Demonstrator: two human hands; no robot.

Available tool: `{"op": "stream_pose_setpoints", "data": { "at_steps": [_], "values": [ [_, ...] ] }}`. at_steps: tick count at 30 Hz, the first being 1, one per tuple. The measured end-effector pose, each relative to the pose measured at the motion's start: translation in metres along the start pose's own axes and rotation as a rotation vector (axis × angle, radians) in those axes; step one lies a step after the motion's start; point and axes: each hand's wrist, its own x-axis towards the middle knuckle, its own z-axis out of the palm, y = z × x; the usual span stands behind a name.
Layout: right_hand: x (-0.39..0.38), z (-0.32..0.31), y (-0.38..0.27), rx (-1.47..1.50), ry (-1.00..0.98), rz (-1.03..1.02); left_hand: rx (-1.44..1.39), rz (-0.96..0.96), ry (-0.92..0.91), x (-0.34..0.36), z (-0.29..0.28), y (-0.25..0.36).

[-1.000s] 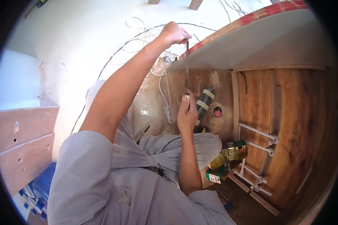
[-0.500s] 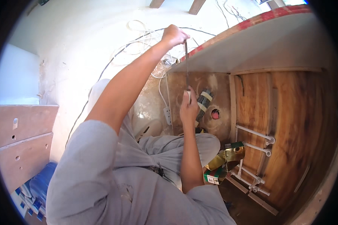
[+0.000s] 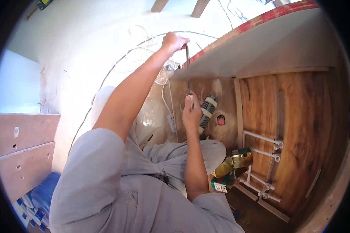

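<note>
A long, thin dark strip (image 3: 188,70) is stretched roughly upright between my two hands. My left hand (image 3: 175,42) is raised at the far end, its fingers closed in a pinch on the strip's upper end. Closer to me, my right hand (image 3: 192,113) grips the lower end, thumb on top. A small pale piece (image 3: 190,97) shows by that thumb, too small to name. Just right of my right hand lies a bundle of dark green sticks (image 3: 205,120) bound with cream bands.
A white power strip (image 3: 172,122) and tangled cables (image 3: 144,48) lie ahead. At right are white pipes (image 3: 260,138) against wood-grain boards (image 3: 301,136), plus a torn gold-and-green carton (image 3: 231,165). A light panel (image 3: 276,46) with a red-striped edge slants above. Blue items (image 3: 42,194) sit lower left.
The view has shifted slightly, so both hands appear a little farther left. They still hold the strip stretched between them, with about the same gap.
</note>
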Motion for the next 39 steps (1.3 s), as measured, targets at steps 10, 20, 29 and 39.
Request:
{"op": "stream_pose_setpoints", "data": {
  "at_steps": [10,20,29,39],
  "values": [
    [0.005,0.002,0.003,0.011,-0.034,0.042,0.006,0.067,0.013,0.013,0.002,-0.022],
    [0.022,0.002,0.005,-0.016,-0.03,-0.112,0.069,0.019,0.07,0.019,-0.007,-0.001],
    [-0.032,-0.074,-0.024,0.075,-0.119,-0.077,-0.242,0.158,-0.598,-0.026,-0.026,0.068],
    [0.006,-0.05,-0.018,-0.165,-0.02,-0.389,-0.02,0.042,-0.215,-0.008,-0.015,0.029]
  ]
}}
